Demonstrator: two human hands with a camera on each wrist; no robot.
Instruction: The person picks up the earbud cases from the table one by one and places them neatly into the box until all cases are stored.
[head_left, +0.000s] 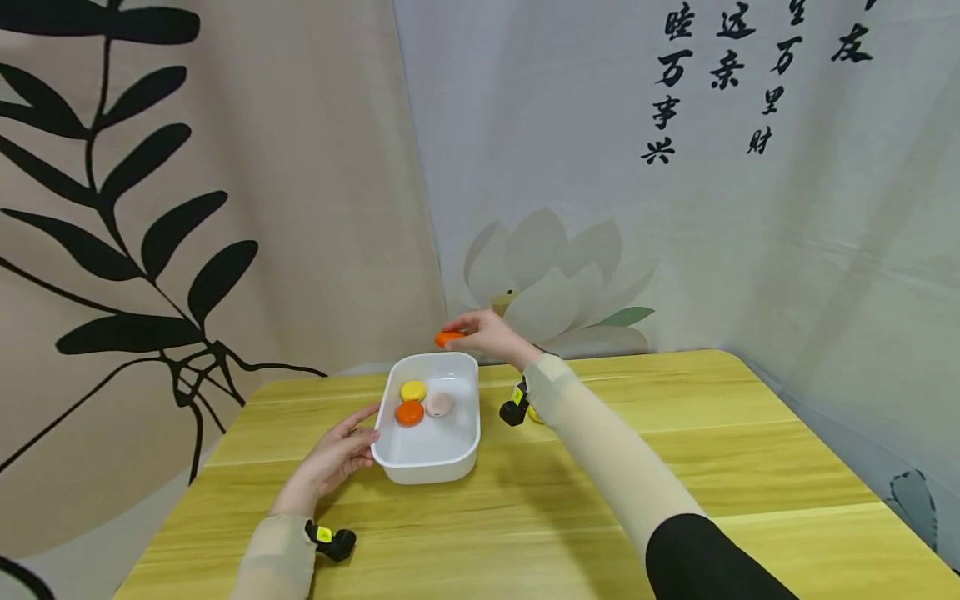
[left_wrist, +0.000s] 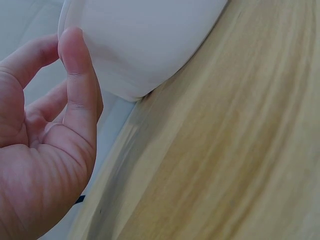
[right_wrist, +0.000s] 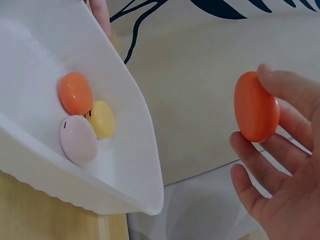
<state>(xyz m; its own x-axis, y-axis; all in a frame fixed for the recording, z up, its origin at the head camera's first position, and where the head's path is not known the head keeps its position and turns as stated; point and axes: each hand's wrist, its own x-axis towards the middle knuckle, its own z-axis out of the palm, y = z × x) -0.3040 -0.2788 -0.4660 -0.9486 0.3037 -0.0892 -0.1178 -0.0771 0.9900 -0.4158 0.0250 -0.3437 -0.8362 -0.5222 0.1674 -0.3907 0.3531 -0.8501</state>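
Observation:
My right hand (head_left: pixel 491 333) pinches a smooth orange rounded disc (right_wrist: pixel 256 107) between thumb and fingers, raised beyond the far edge of a white plastic tub (head_left: pixel 431 450). Inside the tub lie another orange disc (head_left: pixel 409 413), a yellow one (head_left: pixel 412 391) and a pale pink one (head_left: pixel 439 404), close together. At the tub's left side, my left hand (head_left: pixel 341 454) holds the rim, thumb tip against the outer wall in the left wrist view.
The tub stands on a wooden table (head_left: pixel 750 467), near its far edge. Something yellow (head_left: pixel 535 414) on the table is mostly hidden behind the right wrist. A printed cloth (head_left: pixel 337 208) hangs behind the table.

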